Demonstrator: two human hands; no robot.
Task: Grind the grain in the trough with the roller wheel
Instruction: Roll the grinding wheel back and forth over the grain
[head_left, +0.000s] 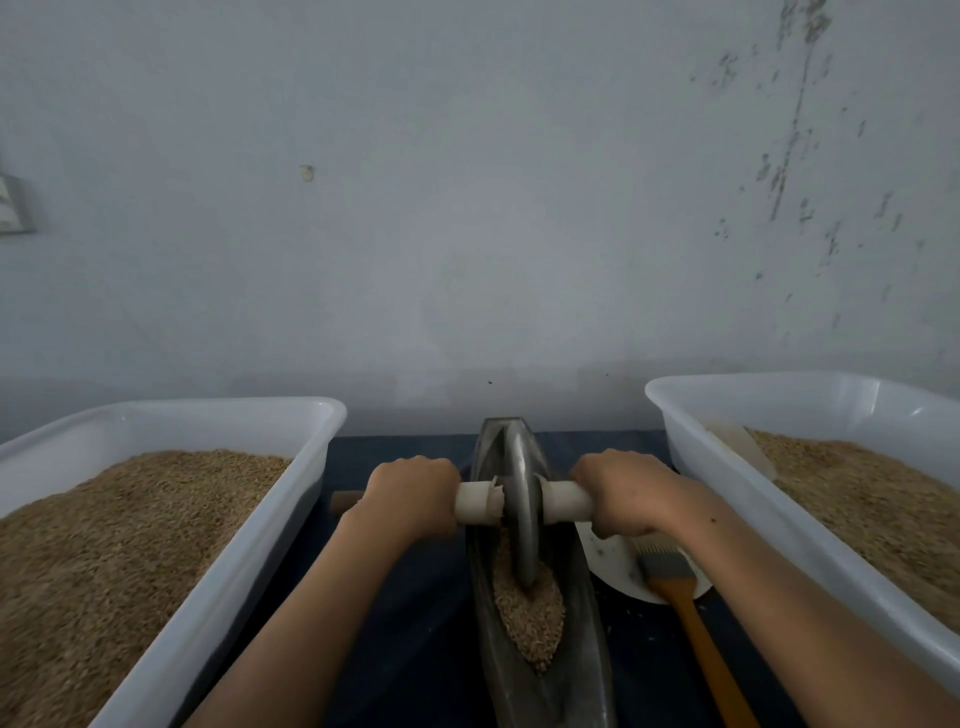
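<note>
Behind the trough (540, 675) we see a plain grey wall. Our left hand (410, 499) and right hand (623, 493) each wrap tight round the white handle (566, 501) on either side of the roller wheel (522, 504), which stands in the trough. Near us from the wheel, the grain (530, 618) looks whole, so we think most grinding is left.

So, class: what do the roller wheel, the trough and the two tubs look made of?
Roller wheel: likely metal, dull grey sheen. Trough: probably metal too, dark and scuffed. Left tub and right tub: plastic, white, translucent, glossy.
</note>
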